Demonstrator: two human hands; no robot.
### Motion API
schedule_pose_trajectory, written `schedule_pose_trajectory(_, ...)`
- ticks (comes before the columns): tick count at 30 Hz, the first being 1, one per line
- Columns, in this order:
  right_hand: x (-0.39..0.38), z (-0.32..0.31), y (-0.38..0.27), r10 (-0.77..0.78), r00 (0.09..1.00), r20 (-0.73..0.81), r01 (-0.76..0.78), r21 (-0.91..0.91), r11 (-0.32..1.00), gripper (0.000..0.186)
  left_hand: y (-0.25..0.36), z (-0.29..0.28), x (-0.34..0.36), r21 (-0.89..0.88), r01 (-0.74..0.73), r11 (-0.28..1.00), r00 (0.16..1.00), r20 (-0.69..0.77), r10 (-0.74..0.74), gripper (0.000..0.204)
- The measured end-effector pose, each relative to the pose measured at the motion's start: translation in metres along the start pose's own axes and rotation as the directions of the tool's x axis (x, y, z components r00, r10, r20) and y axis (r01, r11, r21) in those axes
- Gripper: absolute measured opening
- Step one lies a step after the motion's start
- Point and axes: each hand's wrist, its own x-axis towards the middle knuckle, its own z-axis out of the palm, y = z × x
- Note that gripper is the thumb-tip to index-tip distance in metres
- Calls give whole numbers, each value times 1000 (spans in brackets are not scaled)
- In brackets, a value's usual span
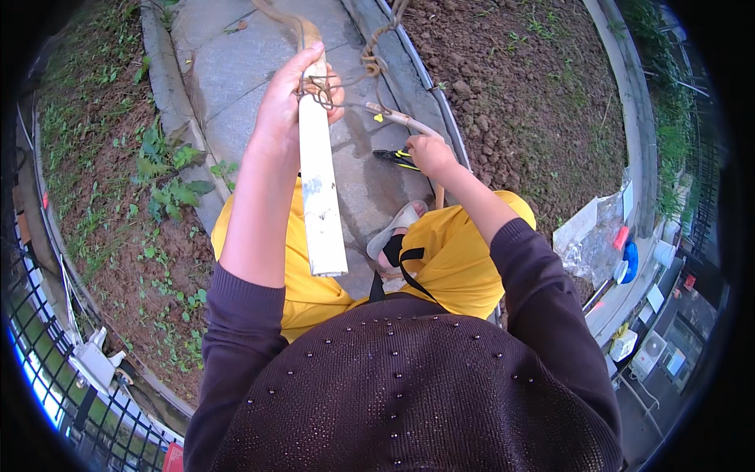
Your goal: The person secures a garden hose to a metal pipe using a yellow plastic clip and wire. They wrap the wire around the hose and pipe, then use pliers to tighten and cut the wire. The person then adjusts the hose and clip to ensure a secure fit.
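Observation:
My left hand [287, 98] is closed round the spot where a white pipe [321, 181] meets a tan hose [303, 30]. Thin dark wire [318, 96] is wound round that joint, with loose loops sticking out. The white pipe points back toward my body and has dark scuffs on it. In my right hand [432, 156] is a pair of pliers [395, 159] with black and yellow-green parts, its tip pointing left. Behind that hand a pale bent tube [397, 116] lies over the paving. Whether the pliers' jaws are apart is too small to tell.
A brown twisted cord [376, 55] runs along the stone path [236, 71]. Bare soil [535, 94] lies to the right, a weedy bed [102, 157] to the left. Plastic sheeting [594, 236] is on the right bed's near end. My sandalled foot [397, 228] rests on the path.

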Motion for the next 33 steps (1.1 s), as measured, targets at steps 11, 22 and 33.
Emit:
schedule_pose_trajectory(11,47,74,5,67,980,185,67,-637,768,29,-2,-4,1,8,113,994,990,-89,-112,31)
schedule_pose_trajectory(22,50,107,21,174,970,170,-180,18,983,34,-12,-1,10,-1,99,995,993,-71,-99,32)
schedule_pose_trajectory(33,-74,-43,-94,77,948,-309,288,934,211,32,4,-30,7,-247,106,963,984,166,-66,29)
